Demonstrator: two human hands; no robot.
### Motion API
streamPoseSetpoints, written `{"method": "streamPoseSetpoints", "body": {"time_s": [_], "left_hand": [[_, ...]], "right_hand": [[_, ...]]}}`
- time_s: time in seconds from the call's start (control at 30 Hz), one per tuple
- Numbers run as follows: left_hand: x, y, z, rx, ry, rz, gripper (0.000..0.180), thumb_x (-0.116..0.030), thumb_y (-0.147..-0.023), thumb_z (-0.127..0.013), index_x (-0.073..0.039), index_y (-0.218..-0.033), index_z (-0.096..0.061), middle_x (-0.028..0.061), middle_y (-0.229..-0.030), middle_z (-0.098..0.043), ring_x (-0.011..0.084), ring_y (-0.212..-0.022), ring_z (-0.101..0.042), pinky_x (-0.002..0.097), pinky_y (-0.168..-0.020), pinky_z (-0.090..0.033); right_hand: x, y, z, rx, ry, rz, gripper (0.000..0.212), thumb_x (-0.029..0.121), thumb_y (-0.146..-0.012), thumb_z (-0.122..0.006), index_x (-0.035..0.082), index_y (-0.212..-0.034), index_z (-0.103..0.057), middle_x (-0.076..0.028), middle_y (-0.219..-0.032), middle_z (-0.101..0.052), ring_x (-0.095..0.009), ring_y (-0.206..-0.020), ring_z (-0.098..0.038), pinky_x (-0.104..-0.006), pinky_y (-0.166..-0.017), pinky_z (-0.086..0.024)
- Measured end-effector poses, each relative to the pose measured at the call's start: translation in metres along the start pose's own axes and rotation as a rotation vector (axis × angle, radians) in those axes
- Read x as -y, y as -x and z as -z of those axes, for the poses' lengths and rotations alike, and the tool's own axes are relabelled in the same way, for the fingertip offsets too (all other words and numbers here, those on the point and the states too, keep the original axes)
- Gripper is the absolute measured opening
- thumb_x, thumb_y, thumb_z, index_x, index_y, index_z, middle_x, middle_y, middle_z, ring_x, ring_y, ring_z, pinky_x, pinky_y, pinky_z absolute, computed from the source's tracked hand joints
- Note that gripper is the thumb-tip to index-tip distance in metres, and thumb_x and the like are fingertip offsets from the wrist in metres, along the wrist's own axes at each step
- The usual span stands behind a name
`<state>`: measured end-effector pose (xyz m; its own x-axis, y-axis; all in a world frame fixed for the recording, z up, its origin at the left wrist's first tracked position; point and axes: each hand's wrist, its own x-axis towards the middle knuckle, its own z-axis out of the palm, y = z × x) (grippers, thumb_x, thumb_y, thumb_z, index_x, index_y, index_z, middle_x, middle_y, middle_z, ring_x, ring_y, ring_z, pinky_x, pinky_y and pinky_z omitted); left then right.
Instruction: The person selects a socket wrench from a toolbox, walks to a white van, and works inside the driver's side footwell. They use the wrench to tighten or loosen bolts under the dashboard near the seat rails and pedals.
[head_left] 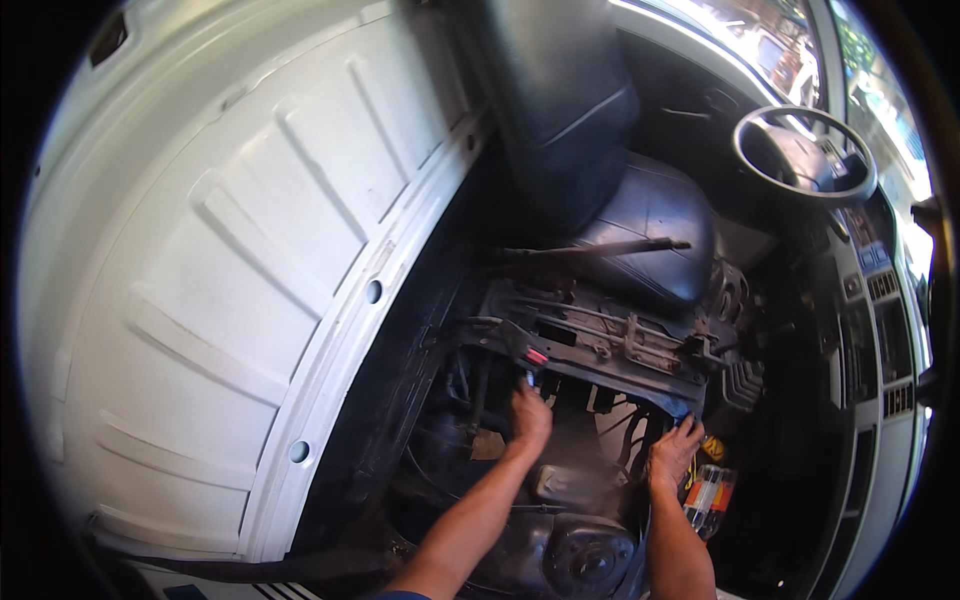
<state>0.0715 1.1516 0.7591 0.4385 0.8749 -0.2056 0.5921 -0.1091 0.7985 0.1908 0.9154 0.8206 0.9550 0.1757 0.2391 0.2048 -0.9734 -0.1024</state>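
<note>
Low in the van cab, my left hand [532, 414] is closed, with a short shiny piece showing above its fingers. What it grips is too small to make out. Just above it is a black seat belt buckle [526, 346] with a red button. My right hand [676, 456] has its fingers bent over the front right corner of a dark metal seat frame [640, 392]. Below the frame, between my arms, lies the exposed engine bay with a dusty round-topped engine part [590, 556]. Its deeper parts are in shadow.
A clear bottle with an orange label [708, 500] and a small yellow item [713, 447] lie beside my right forearm. Beyond the frame are the black seat [650, 235], a lever [600, 247] and the steering wheel [805, 155]. A white ribbed panel [240, 260] rises at left.
</note>
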Motion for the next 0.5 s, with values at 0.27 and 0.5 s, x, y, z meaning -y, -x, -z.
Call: {"method": "streamPoseSetpoints", "body": {"time_s": [0.27,0.5], "left_hand": [[0.02,-0.011,0.016,0.287,-0.057,-0.042,0.056,-0.013,-0.097,-0.051,0.005,-0.148,-0.036,0.032,-0.123,-0.056,0.0449,-0.114,-0.059,0.0501,-0.098,-0.047],[0.037,-0.08,0.117,0.139,-0.384,-0.282,0.047,0.001,-0.09,-0.048,-0.006,-0.135,-0.059,0.0294,-0.132,-0.054,0.0466,-0.119,-0.058,0.0506,-0.104,-0.048]], "right_hand": [[-0.012,0.003,-0.014,-0.147,0.032,0.129,0.047,0.013,-0.096,-0.053,-0.003,-0.14,-0.045,-0.028,-0.139,-0.04,-0.049,-0.117,-0.054,-0.0509,-0.099,-0.049],[-0.005,0.0,-0.004,-0.061,-0.007,0.019,0.046,0.016,-0.096,-0.054,0.0,-0.14,-0.047,-0.026,-0.138,-0.043,-0.047,-0.117,-0.054,-0.0507,-0.096,-0.05]]}}
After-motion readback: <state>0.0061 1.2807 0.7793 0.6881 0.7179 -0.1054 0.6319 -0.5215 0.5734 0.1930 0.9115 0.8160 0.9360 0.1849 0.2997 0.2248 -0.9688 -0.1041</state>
